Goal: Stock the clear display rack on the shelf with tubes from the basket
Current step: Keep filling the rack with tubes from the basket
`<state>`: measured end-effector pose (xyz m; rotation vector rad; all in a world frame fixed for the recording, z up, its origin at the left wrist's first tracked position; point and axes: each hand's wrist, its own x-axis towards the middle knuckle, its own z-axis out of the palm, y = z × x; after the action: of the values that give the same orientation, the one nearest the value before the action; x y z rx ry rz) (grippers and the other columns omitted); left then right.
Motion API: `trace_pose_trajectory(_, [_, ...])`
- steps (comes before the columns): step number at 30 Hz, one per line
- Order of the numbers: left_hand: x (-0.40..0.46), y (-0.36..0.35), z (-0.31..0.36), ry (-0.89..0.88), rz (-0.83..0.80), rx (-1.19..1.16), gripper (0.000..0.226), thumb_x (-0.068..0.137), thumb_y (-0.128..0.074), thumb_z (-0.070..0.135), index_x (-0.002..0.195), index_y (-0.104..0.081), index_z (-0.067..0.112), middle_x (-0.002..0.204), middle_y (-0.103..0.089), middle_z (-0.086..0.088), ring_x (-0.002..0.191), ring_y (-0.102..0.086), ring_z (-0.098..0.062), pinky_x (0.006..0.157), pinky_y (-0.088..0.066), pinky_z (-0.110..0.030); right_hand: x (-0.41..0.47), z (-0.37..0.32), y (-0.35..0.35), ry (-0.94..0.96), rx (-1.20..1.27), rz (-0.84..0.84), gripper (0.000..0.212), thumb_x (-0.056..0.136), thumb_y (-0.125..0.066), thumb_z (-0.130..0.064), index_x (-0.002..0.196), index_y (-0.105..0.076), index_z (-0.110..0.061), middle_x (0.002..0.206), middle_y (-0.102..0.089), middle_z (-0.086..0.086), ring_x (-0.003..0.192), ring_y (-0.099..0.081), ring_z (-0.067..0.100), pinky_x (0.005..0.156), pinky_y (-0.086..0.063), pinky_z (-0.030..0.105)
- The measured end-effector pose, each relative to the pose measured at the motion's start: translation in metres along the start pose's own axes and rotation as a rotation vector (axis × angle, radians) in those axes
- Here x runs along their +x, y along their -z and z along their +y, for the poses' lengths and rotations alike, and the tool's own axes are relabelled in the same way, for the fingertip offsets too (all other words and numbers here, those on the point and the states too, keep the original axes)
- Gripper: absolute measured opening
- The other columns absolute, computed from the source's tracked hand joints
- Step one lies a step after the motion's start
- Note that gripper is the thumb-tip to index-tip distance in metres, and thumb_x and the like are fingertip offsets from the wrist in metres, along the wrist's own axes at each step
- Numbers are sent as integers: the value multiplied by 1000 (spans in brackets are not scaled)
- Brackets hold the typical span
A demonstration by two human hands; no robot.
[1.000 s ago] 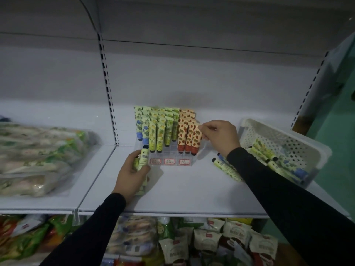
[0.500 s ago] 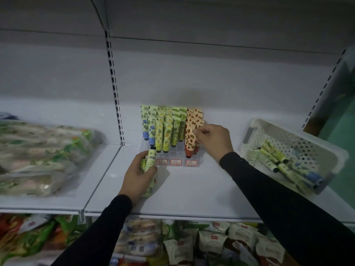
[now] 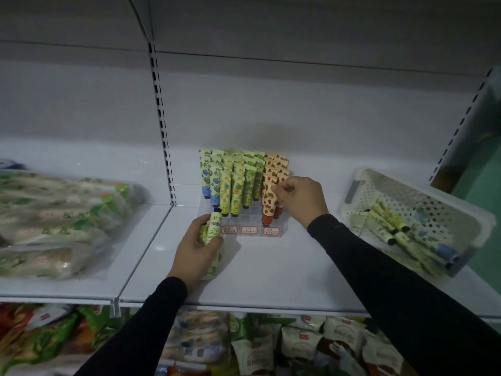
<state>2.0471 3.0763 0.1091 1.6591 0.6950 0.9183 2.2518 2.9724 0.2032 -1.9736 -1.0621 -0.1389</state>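
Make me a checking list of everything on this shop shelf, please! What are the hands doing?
Surface: white shelf, dimly lit.
Job's things: clear display rack holds upright green and strawberry tubes; white basket at right holds more tubes lying flat.
Clutter: bagged goods on the left shelf section; snack packets on the shelf below.
Grips: left hand holds green tubes; right hand pinches a strawberry tube in the rack.
Cables: nothing seen.
Surroundings: grey back panel, slotted uprights.
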Motion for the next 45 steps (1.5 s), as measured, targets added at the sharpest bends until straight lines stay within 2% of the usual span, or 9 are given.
trace_pose_trajectory(7, [0,0,-1,6,1,-20,48,90,-63,13,101,-57,59,98,-68,7,82,-66,-26,77,-58,-44,5,1,0,2,-21,-21,18,90,-68,-28,86,-75,-13,77,-65,-8,64,-54,-4,55,-34,0])
trace_pose_trajectory(13, [0,0,-1,0,-7,-21,42,84,-64,23,102,-57,61,98,-67,10,83,-66,-27,81,-57,-50,6,-4,-3,17,-16,-37,19,89,-68,-27,87,-75,-10,82,-70,-2,73,-61,8,63,-40,7])
trace_pose_trajectory(17, [1,0,-2,2,-7,-20,50,90,-64,13,101,-57,61,98,-67,8,82,-65,-25,80,-58,-49,6,-2,-6,13,-24,-18,19,89,-68,-28,89,-76,-10,86,-72,-1,73,-59,6,61,-35,2])
trace_pose_trajectory(22, [1,1,-2,11,-19,-29,43,84,-64,22,104,-57,60,100,-67,7,84,-64,-27,78,-57,-47,7,1,-7,-30,72,-29,19,88,-70,-26,88,-76,-8,87,-74,3,76,-70,16,81,-58,34])
trace_pose_trajectory(26, [2,1,-4,8,-19,-27,43,84,-63,22,105,-57,59,101,-67,6,85,-65,-28,80,-57,-48,7,2,-8,-42,85,-30,20,88,-70,-27,90,-76,-8,87,-74,4,77,-70,18,83,-58,39])
trace_pose_trajectory(32, [3,0,-4,3,-9,-29,51,90,-64,12,101,-57,61,101,-67,6,84,-64,-26,80,-57,-47,3,0,-7,-35,80,-43,23,89,-69,-29,97,-75,-8,90,-74,5,78,-71,18,83,-58,37])
trace_pose_trajectory(37, [2,1,-2,5,1,-46,50,89,-68,12,117,-54,51,115,-63,0,92,-65,-25,83,-57,-43,-3,-6,0,-6,69,23,24,88,-69,-35,93,-76,-12,86,-72,-3,76,-62,6,66,-42,2])
trace_pose_trajectory(41, [-2,1,4,30,-5,-69,64,86,-74,13,135,-42,39,128,-54,-1,101,-63,-21,83,-56,-34,-16,-9,12,35,65,112,29,91,-64,-38,85,-75,-12,81,-70,-4,76,-62,8,64,-38,5])
trace_pose_trajectory(45, [-3,-3,21,49,-109,-81,70,79,-81,17,134,-45,40,128,-56,-2,107,-61,-26,76,-58,-30,-35,-12,15,70,106,9,26,91,-64,-35,92,-75,-11,88,-70,-4,78,-59,5,67,-42,3])
